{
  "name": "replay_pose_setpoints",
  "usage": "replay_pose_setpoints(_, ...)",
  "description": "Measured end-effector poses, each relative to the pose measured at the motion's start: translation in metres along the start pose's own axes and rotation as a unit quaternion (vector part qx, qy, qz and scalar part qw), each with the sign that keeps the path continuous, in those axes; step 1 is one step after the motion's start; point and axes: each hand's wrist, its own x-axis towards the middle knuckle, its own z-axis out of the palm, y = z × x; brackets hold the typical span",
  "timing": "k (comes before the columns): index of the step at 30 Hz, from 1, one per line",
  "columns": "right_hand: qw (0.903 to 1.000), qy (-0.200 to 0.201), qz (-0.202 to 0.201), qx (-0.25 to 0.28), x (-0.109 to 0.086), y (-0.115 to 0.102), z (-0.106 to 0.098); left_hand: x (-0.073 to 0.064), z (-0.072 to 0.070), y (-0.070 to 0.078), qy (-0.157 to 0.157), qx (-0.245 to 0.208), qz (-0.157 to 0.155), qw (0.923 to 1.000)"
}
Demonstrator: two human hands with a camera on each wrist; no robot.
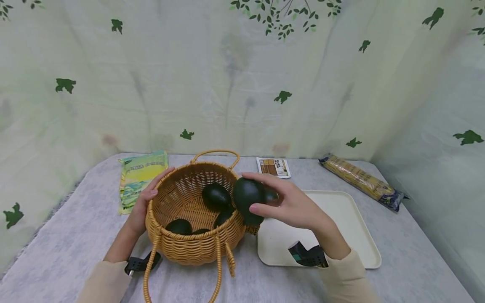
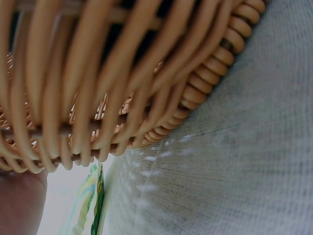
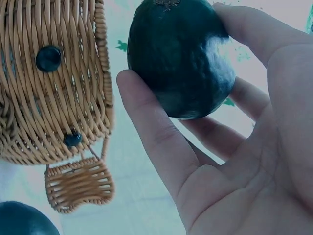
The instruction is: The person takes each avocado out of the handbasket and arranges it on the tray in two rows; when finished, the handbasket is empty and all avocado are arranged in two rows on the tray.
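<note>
Pale green cloth printed with dark leaves hangs behind and to both sides of a table (image 1: pixel 75 248) covered in grey fabric. Centre of the table: a round wicker basket (image 1: pixel 189 240) with loop handles, tipped slightly toward the person. Several dark green avocados lie inside it (image 1: pixel 216 196); the one toward the near wall (image 1: pixel 179 227) is partly hidden by the rim.

Left hand (image 1: pixel 142 208) rests against the basket's left rim, fingers curled over the edge, thumb on the outer weave. Left wrist view shows only wicker strands close up, grey cloth and a sliver of skin at the lower corner.

Right hand (image 1: pixel 289 204) holds one avocado (image 1: pixel 248 198) just above the basket's right rim. Fingers and thumb wrap round it from the right; right wrist view shows the fruit (image 3: pixel 178 58) seated between thumb and fingertips, stem end up, palm open beneath it. Same view shows the basket's outer wall (image 3: pixel 54 88) with dark button-like studs.

Right of the basket, just beside it: a cream tray (image 1: pixel 348 223), lying flat. Black wrist straps show on both forearms.

Far edge of the table: a green-yellow packet (image 1: pixel 140 176) at left, a small brown-and-white carton (image 1: pixel 273 167) behind the basket, a long wrapped packet (image 1: pixel 361 181) at far right.
</note>
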Motion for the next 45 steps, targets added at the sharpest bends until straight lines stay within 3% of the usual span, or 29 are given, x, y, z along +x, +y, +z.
replay_pose_setpoints(21,0.9953,0.033,0.031,-0.086,-0.017,0.014,-0.033,0.003,0.000,0.001,-0.009,-0.014,0.013,0.9998)
replay_pose_setpoints(30,0.9920,0.050,0.050,-0.104,-0.021,0.023,-0.047,0.002,0.001,0.002,0.001,-0.013,-0.003,0.9999)
replay_pose_setpoints(45,0.9765,0.087,0.103,-0.168,-0.027,0.043,-0.070,0.000,0.001,0.001,0.005,-0.011,-0.008,0.9999)
